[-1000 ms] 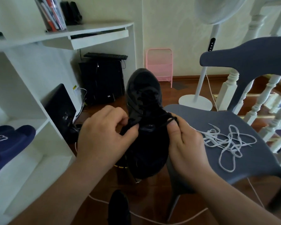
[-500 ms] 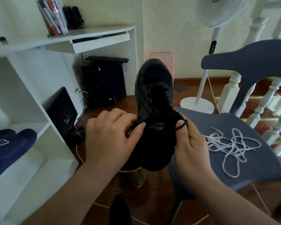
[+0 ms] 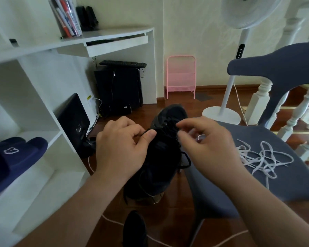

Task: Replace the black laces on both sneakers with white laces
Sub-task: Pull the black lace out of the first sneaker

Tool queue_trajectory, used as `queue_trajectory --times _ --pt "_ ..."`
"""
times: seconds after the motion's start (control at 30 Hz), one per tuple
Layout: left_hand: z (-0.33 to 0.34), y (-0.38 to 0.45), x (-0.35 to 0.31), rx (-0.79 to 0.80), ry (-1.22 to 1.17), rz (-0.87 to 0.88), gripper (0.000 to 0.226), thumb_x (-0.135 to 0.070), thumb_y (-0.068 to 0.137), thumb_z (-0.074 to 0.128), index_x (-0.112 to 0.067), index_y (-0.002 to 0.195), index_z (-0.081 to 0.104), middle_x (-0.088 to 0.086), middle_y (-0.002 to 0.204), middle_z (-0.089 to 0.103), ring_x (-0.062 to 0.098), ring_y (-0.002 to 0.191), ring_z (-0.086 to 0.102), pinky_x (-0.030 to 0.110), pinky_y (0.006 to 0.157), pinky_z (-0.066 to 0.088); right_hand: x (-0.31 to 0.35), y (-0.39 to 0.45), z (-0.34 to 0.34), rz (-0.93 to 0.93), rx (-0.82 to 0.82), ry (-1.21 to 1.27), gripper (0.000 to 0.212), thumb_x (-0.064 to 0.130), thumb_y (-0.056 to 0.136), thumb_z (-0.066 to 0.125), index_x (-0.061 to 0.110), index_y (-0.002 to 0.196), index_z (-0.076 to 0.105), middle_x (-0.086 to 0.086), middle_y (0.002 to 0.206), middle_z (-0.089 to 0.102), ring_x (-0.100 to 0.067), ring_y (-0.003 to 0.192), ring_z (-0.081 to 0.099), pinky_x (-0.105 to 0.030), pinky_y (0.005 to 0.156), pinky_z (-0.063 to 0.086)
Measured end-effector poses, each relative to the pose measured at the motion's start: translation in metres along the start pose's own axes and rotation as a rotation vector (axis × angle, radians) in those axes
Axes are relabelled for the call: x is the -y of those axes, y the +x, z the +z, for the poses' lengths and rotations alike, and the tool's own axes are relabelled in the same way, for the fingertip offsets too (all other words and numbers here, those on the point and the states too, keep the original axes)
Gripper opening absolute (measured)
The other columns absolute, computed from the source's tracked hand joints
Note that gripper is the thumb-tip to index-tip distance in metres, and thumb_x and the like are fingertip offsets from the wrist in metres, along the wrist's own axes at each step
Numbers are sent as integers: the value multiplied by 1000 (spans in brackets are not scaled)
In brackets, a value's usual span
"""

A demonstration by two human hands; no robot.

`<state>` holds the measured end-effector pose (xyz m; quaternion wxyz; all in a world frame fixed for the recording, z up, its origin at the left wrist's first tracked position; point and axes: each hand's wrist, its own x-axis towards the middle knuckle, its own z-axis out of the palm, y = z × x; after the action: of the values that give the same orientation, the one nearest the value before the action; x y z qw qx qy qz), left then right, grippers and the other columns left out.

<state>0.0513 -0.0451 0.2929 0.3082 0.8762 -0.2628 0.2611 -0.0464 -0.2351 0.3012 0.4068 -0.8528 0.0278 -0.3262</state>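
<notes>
One black sneaker (image 3: 165,157) sits at the centre of the frame, toe pointing away towards the upper middle, its dark upper hard for us to read in detail. Its black lace (image 3: 185,162) is loosened, with a loop hanging off the right side. Our left hand (image 3: 121,150) lies against the sneaker's left side, thumb and forefinger pinching a strand of the black lace. Our right hand (image 3: 209,148) hovers over the eyelets on the right; its fingertips are curled together, seemingly pinching the lace there. The white laces (image 3: 262,159) lie tangled on the grey chair seat (image 3: 301,184), at the right of the frame, apart from both hands.
</notes>
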Motion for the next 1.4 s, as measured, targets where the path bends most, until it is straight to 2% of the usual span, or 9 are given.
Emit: queue_trajectory --times 0.27,0.43,0.53,0.63,0.77,1.0,1.17,1.33,1.4 --pt "0 -5 -5 40 -5 38 47 -66 95 49 -33 72 73 -19 78 61 16 85 55 49 79 49 7 -3 19 -186 49 -290 10 37 94 68 30 89 73 12 86 64 -7 84 60 -32 75 52" --pt "-6 2 8 51 -83 -26 41 -59 96 54 -30 73 73 -16 75 61 22 82 59 51 80 51 -21 8 -2 449 -218 224 15 24 91 66 18 78 63 -10 74 67 -17 64 59 -44 61 51" --pt "-4 2 6 28 -110 -10 42 -57 97 54 -28 74 73 -14 76 61 19 79 59 50 75 52 -33 6 -7 695 -70 344 8 14 92 59 15 88 66 -19 96 69 -25 76 63 -44 67 52" --pt "-1 -1 3 4 -104 15 43 -59 97 53 -28 75 74 -15 78 61 15 79 58 49 74 53 -22 2 -5 469 -94 209 24 22 84 57 39 99 66 16 100 66 -12 91 65 -39 74 56" --pt "3 -4 -1 -2 -102 50 39 -55 96 60 -27 73 73 -14 76 60 13 75 58 46 69 52 9 2 0 -87 90 -218 29 48 84 58 39 110 67 21 105 58 -5 101 54 -28 86 45" --pt "6 -16 -10 46 -151 47 39 -60 95 57 -32 70 68 -16 76 59 6 74 58 37 60 50 11 -4 18 -145 129 -401 16 36 94 63 25 85 68 10 86 57 -13 83 53 -34 73 47" --pt "-2 -7 2 22 -218 -46 37 -57 94 60 -31 70 70 -15 75 62 7 76 61 37 63 51 -16 7 -8 230 -95 -76 11 31 87 63 27 77 63 9 70 63 -3 60 56 -28 56 42" --pt "-9 -1 15 -74 -188 -72 38 -54 97 59 -28 71 69 -13 71 58 6 75 57 24 61 39 -67 7 -39 605 -302 37 30 31 88 59 2 82 62 -24 78 64 -44 69 53 -52 61 48" --pt "-12 2 21 -125 -201 -103 36 -52 97 61 -27 71 68 -12 70 57 6 74 56 24 61 37 -72 5 -43 646 -290 41 31 35 85 61 5 80 62 -23 77 65 -34 63 53 -45 59 46"
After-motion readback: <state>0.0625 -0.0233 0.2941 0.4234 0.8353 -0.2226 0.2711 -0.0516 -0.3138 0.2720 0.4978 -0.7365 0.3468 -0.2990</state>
